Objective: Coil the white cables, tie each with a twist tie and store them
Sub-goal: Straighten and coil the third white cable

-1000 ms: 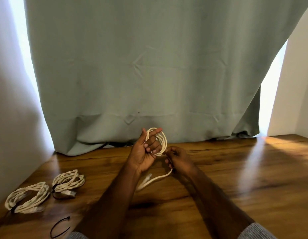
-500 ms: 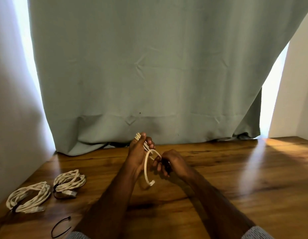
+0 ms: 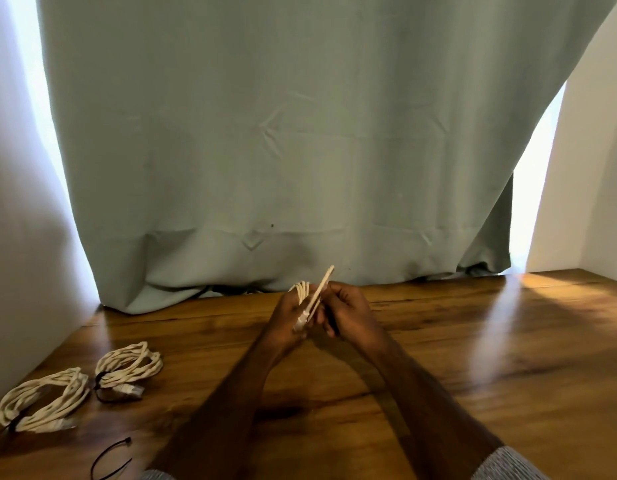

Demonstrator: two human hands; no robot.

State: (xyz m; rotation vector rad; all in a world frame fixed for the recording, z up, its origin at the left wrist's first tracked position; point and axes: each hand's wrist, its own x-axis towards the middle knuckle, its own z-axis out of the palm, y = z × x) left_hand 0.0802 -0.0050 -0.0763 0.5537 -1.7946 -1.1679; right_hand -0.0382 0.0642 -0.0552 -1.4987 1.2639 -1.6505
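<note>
Above the middle of the counter (image 3: 438,341), near the far edge: one white cable (image 3: 302,292), wound into a small coil and held up in the air. Left hand (image 3: 289,315) wrapped around the coil, gripping it tight. Right hand (image 3: 347,311) curled, pinching the loose cable end (image 3: 319,296), which sticks up straight and slanted toward the curtain (image 3: 300,150). Maybe something thin and dark tucked in the right hand too; too small to tell.

Likely step: finishing the coil, tucking in the last bit. Best done by keeping the left grip firm so the loops stay together, laying the stiff end flat along the loops, then reaching for a tie.

Counting now. Three white cables in all: one in the hands, two tied coils (image 3: 129,367) lying side by side at the near left of the counter, each with a dark tie around it. One loose black twist tie (image 3: 109,457) at the near left edge, well apart from the hands.
</note>
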